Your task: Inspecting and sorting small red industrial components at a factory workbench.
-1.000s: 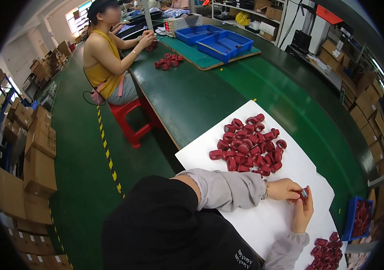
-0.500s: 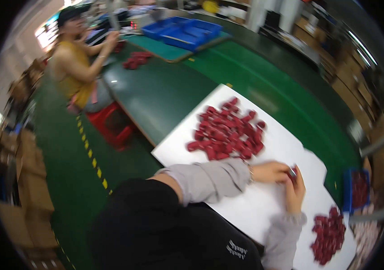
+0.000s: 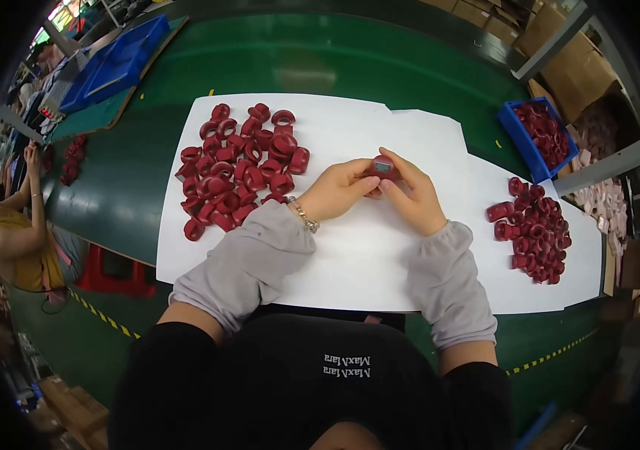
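Note:
Between my two hands, above the white sheet, is a small dark red ring-shaped device with a grey display window facing up. My left hand grips it from the left with thumb and fingers closed. On the other side my right hand pinches it, thumb below and forefinger at the top. A big loose pile of similar red rings lies left of my hands. To the right is a smaller pile of red rings.
At the far right a blue bin holds many red pieces, beside a metal post. Blue trays stand at the far left. A co-worker sits at the left end of the green table, near a red stool.
My view has swung from the left to straight over the sheet, and is sharper now. Both hands still hold the device together, its display window now facing up.

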Demonstrator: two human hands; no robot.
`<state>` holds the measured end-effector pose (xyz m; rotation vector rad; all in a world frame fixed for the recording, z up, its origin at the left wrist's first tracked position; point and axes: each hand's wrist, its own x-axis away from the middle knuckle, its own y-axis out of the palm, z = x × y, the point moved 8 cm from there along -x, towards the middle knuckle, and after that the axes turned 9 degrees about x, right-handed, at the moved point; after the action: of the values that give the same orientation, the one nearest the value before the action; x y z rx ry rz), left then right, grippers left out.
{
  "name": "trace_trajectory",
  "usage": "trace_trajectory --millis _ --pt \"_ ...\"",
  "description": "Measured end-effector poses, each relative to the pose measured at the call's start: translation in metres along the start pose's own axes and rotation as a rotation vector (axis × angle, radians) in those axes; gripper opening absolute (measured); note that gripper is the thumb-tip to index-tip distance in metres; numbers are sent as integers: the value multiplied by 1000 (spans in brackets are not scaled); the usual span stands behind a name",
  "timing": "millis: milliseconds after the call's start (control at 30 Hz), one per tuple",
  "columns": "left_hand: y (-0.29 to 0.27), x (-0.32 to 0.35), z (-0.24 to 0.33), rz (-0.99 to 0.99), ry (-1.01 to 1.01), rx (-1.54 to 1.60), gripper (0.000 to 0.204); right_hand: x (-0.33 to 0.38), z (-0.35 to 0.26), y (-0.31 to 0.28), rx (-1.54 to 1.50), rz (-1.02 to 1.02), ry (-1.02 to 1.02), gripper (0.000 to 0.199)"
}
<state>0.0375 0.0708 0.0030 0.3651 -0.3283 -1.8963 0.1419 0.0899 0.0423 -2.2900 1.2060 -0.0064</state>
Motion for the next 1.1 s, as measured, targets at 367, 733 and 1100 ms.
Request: trace_trajectory --millis 367,733,1100 --pt "-1 2 -2 3 -18 -29 32 0 -2 0 55 17 -35 46" --pt "-2 1 -1 -11 -9 -33 32 -1 0 1 50 25 -35 45" --pt "-2 3 1 -17 -13 -63 31 -1 2 1 38 21 12 44"
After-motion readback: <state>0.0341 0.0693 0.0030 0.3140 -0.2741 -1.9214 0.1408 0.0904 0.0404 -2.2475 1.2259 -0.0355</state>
